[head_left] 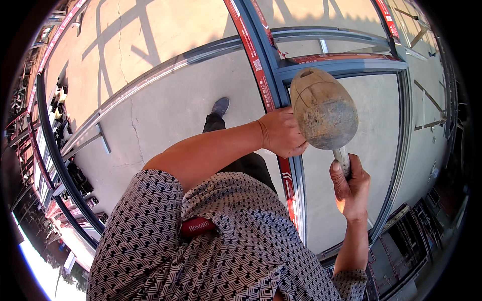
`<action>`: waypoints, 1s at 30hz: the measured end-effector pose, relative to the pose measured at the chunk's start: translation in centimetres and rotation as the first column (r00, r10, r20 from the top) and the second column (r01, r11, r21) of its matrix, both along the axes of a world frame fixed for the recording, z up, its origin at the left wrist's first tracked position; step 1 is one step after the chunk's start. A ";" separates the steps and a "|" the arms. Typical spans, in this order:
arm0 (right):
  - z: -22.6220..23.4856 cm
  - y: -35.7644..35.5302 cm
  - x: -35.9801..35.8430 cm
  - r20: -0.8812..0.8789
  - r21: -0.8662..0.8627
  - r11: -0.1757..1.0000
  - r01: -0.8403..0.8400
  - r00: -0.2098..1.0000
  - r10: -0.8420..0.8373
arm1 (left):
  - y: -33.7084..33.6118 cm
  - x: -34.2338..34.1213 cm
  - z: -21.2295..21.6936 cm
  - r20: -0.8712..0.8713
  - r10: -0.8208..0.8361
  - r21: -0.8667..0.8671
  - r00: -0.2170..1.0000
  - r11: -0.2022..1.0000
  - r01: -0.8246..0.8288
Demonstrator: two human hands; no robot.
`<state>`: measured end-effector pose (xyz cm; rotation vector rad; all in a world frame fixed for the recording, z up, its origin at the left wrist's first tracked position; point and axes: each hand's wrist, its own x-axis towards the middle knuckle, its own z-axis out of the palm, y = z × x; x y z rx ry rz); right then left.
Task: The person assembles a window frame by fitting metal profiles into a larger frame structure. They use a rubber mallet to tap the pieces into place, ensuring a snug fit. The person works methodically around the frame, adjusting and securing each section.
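Observation:
My right hand (353,186) is wrapped round the pale handle (342,161) of a mallet. The mallet's large, rounded, scuffed tan head (325,110) is raised close to the camera, above the metal frame. My left hand (283,133) is closed, fingers curled, at the upright bar (268,75) of a blue-grey metal window or door frame with red printed protective film. The mallet head hides part of the left fingertips, and what they grip cannot be made out. Just beyond the hand, a crossbar (346,65) meets the upright.
Another long metal bar (165,70) crosses ahead on the left, with a small support leg (104,138) under it. Dark curved-looking frame bars (52,135) stand at the far left. Stacked profiles (401,236) lie at the lower right. The floor is concrete, cracked on the left.

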<state>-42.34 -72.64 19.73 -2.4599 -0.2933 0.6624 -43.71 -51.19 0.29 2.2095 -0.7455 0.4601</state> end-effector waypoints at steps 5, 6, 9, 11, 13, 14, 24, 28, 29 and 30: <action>-0.4 2.6 0.7 -0.113 0.104 0.946 -0.306 0.942 0.317 | 1.6 -0.1 0.5 -0.011 -0.037 0.024 0.999 0.999 0.037; -0.3 3.3 0.9 -0.137 0.121 0.922 -0.367 0.914 0.382 | 1.0 0.6 0.3 0.115 -0.018 -0.053 0.993 0.998 0.024; -0.8 4.8 0.9 -0.136 0.252 0.838 -0.485 0.839 0.527 | 0.6 0.0 0.7 0.048 0.035 -0.029 0.998 0.999 -0.033; -1.0 5.5 0.9 -0.144 0.270 0.809 -0.523 0.809 0.571 | 0.5 0.3 0.7 0.079 0.042 -0.051 0.996 0.998 -0.038; -1.2 6.1 1.3 -0.122 0.271 0.775 -0.572 0.778 0.617 | 0.2 0.1 0.2 0.071 0.057 -0.070 0.996 0.996 -0.052; -1.5 6.3 1.7 -0.095 0.257 0.763 -0.593 0.770 0.630 | 0.1 0.2 -0.3 0.091 0.051 -0.037 0.995 0.998 -0.048; 2.2 9.5 3.0 0.145 -0.175 0.618 -0.766 0.601 0.786 | 0.2 0.2 -1.2 0.100 0.001 0.074 0.995 0.997 -0.009; 2.6 10.2 3.0 0.196 -0.170 0.598 -0.783 0.568 0.800 | 0.2 0.1 -0.9 0.060 -0.035 0.104 0.998 0.994 0.029; 1.7 9.9 3.4 0.169 -0.243 0.618 -0.748 0.594 0.786 | 0.3 0.3 -1.0 0.002 -0.067 0.039 0.998 0.997 0.067; 0.7 9.6 3.8 0.148 -0.314 0.634 -0.707 0.623 0.768 | 0.6 0.8 -0.7 -0.051 -0.106 -0.024 0.993 0.994 0.104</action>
